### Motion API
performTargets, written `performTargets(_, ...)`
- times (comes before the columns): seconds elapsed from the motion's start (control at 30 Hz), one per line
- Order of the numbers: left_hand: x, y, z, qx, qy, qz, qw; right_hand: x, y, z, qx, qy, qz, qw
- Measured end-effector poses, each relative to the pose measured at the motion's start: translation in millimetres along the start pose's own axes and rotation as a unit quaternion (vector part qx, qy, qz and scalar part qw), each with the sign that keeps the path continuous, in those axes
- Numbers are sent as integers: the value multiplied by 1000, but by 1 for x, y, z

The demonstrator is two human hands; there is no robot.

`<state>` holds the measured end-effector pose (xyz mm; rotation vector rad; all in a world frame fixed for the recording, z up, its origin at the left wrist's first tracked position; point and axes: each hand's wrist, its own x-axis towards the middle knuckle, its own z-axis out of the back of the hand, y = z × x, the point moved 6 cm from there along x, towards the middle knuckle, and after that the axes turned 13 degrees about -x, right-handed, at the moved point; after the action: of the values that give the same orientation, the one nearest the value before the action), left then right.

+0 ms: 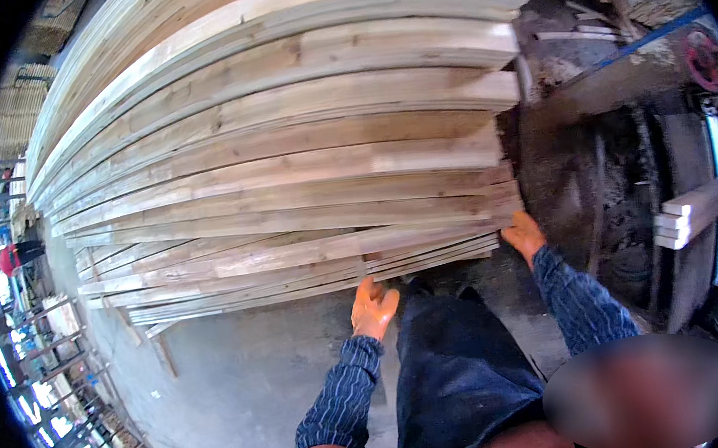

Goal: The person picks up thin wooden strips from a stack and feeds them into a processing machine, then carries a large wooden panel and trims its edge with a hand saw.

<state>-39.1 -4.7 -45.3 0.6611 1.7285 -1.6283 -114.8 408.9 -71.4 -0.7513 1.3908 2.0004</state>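
Head view: a dark apron (460, 378) shows nearest, on the near side of the lumber stack (312, 99), the landmark for all places below.

Left hand (373, 309): at the near edge of the stack, right of its middle, thumb spread away from the fingers. The fingertips reach the edge of the wood; whether they grip it cannot be told.

Right hand (523, 237): at the stack's near right corner, against the end of the front board (293, 254). It appears to have hold of that end, but part of the fingers is hidden and a firm grasp cannot be confirmed.

The front board lies on the near side of the stack, running most of its length and slightly slanted to its neighbours. Thinner layers show beneath it. Toward the far side of the stack, boards lie side by side, their right ends uneven.

Progress, by judgement: partway. The farther rows look settled and close together; the near rows lie askew with gaps, so squaring there appears outstanding. Whether boards are being added or taken off cannot be determined.

Concrete floor (243, 365) extends along the stack's near side. Well to the right of the stack are short boards (691, 214) and, farther back, a red handwheel (706, 59). Beyond the stack's left end stands a slatted timber pile (16, 119).
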Motion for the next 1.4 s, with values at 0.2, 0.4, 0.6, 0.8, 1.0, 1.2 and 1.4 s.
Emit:
performTargets(0.2, 136, 33, 166, -236, -312, -19, 920, 118, 8, -47, -207, -76, -72, 973)
performTargets(0.4, 194, 19, 252, -482, -383, 12, 788, 170, -55, 1, -399, -99, -39, 911)
performTargets(0.6, 190, 65, 314, -406, -327, -32, 853, 156, -8, -33, -432, -129, 9, 893)
performTargets(0.8, 225, -22, 255, -475, -308, 11, 824, 179, -77, 13, -491, -65, -5, 869)
performTargets(1.0, 229, -27, 239, -441, -375, 4, 815, 142, -28, -4, -475, 11, -21, 880)
performTargets(1.2, 259, -27, 340, -32, -266, 37, 963, 104, 10, -13, -353, 69, 67, 931)
performTargets(1.4, 245, -91, 297, -400, -308, -35, 862, 95, 43, -24, -494, 65, 65, 865)
